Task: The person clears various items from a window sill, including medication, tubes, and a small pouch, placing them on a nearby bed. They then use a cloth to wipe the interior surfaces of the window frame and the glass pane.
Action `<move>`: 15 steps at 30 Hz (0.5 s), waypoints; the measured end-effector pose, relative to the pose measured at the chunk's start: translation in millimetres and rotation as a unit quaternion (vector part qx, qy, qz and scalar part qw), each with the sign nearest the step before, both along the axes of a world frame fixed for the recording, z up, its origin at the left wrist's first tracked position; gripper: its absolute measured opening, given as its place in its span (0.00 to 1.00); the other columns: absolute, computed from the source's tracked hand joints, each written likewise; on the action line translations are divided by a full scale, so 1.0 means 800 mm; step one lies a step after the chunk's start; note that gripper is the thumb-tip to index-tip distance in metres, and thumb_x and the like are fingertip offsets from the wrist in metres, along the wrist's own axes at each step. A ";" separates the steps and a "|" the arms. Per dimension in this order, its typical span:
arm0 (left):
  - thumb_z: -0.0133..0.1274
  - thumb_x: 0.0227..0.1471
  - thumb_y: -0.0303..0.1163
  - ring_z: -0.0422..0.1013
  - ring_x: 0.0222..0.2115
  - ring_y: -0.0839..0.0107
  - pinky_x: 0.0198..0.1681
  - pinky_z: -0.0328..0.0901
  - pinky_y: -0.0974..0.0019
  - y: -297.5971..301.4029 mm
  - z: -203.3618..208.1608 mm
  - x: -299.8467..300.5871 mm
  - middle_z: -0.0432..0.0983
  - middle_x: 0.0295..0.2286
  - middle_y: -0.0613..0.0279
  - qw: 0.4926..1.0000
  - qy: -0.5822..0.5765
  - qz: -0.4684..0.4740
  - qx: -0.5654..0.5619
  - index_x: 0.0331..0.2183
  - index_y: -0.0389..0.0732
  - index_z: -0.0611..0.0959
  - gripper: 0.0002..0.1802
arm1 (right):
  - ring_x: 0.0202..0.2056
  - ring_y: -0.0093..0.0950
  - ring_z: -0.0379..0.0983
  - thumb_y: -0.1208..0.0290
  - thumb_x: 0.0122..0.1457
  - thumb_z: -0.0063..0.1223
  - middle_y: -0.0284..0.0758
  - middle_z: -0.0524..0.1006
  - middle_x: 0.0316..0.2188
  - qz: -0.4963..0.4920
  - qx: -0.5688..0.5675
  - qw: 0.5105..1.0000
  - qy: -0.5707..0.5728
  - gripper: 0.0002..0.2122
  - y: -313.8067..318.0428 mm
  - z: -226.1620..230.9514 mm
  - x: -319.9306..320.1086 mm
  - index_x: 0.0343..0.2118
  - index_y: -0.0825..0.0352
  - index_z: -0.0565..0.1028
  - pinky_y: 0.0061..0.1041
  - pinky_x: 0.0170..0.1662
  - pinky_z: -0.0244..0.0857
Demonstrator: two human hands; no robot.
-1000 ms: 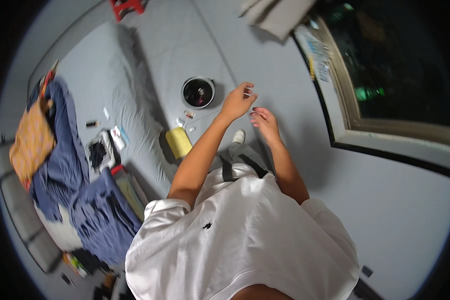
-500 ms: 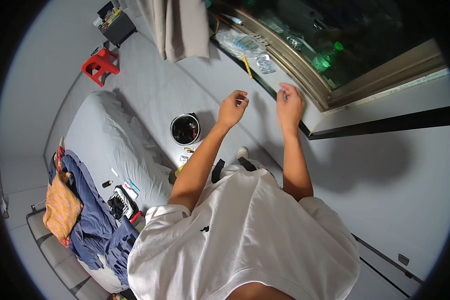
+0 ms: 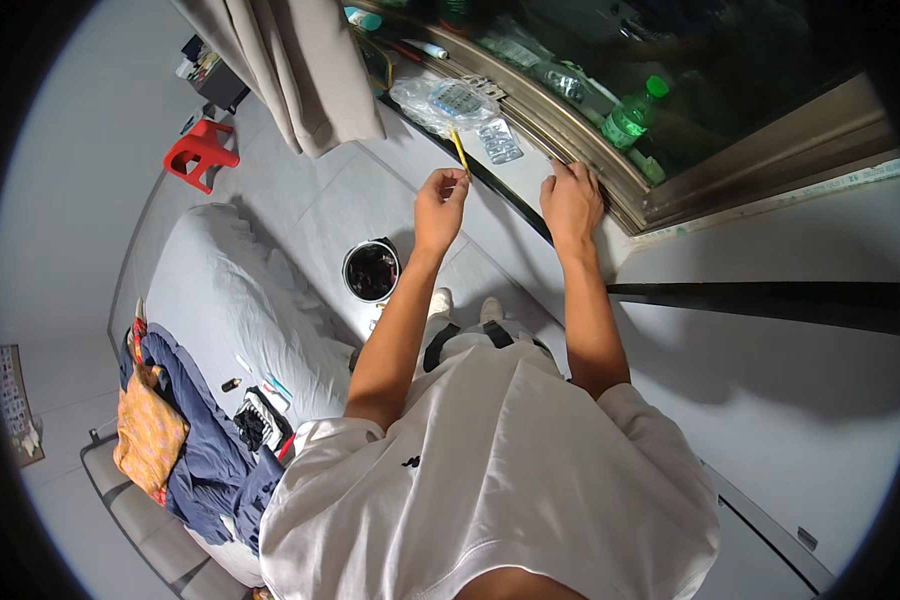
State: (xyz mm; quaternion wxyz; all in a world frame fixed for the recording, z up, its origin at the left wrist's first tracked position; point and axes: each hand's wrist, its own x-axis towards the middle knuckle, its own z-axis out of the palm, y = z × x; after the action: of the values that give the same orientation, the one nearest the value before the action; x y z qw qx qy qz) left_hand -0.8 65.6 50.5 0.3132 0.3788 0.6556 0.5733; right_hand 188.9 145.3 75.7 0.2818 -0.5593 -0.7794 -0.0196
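Two bare hands are raised at a window sill: the left hand [image 3: 440, 207] pinches the lower end of a thin yellow pencil-like stick [image 3: 459, 152] between its fingertips, the stick pointing up and away toward the far side, while the right hand [image 3: 571, 201] lies flat with fingers together, pressed on the pale stone window sill [image 3: 515, 178] against the metal window frame [image 3: 610, 180]. Just beyond the stick's far tip rests a clear crumpled plastic bag [image 3: 440, 100], with a silvery blister pack of pills [image 3: 499, 141] beside it on the sill. A green plastic bottle with a green cap [image 3: 632, 116] stands farther right, behind the glass. At far left hangs a beige curtain [image 3: 300, 70]. Below, on the floor near the person's feet, sits a round dark-lined bin [image 3: 371, 271]; a red plastic stool [image 3: 201, 152] stands far left, and a grey bed [image 3: 220, 300] carries blue clothing [image 3: 195, 440].
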 end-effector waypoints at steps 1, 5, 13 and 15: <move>0.54 0.57 0.29 0.75 0.31 0.74 0.36 0.68 0.70 0.003 -0.002 -0.001 0.80 0.31 0.60 1.000 -0.002 -0.004 -0.001 0.37 0.33 0.81 0.09 | 0.42 0.40 0.73 0.71 0.53 0.54 0.37 0.75 0.36 -0.004 -0.001 1.000 -0.002 0.10 -0.001 -0.003 0.000 0.37 0.63 0.81 0.39 0.41 0.70; 0.55 0.56 0.27 0.75 0.31 0.75 0.36 0.68 0.71 0.016 -0.002 -0.008 0.80 0.30 0.63 0.998 -0.051 -0.016 0.032 0.37 0.34 0.81 0.07 | 0.41 0.39 0.72 0.70 0.53 0.55 0.36 0.75 0.36 -0.015 -0.002 1.000 0.017 0.09 0.000 -0.009 0.002 0.36 0.62 0.82 0.38 0.40 0.69; 0.55 0.55 0.25 0.74 0.32 0.77 0.35 0.68 0.72 0.036 0.010 -0.026 0.79 0.30 0.65 0.995 -0.065 -0.044 0.058 0.37 0.35 0.80 0.06 | 0.39 0.41 0.73 0.68 0.53 0.57 0.36 0.74 0.37 -0.039 -0.013 0.999 0.025 0.07 0.000 -0.002 -0.004 0.34 0.62 0.81 0.39 0.40 0.69; 0.55 0.55 0.26 0.74 0.31 0.78 0.34 0.68 0.72 0.038 0.012 -0.027 0.79 0.30 0.65 0.995 -0.051 -0.048 0.065 0.36 0.35 0.80 0.06 | 0.39 0.41 0.74 0.68 0.54 0.58 0.38 0.75 0.35 -0.023 -0.017 0.999 0.045 0.06 -0.004 0.001 -0.006 0.33 0.62 0.81 0.39 0.40 0.69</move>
State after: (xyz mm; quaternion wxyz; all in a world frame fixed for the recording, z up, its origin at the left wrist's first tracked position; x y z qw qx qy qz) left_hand -22.0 95.9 60.0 0.3483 0.3995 0.5813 0.6174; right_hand 184.0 142.3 76.2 0.3066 -0.5821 -0.7530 0.0126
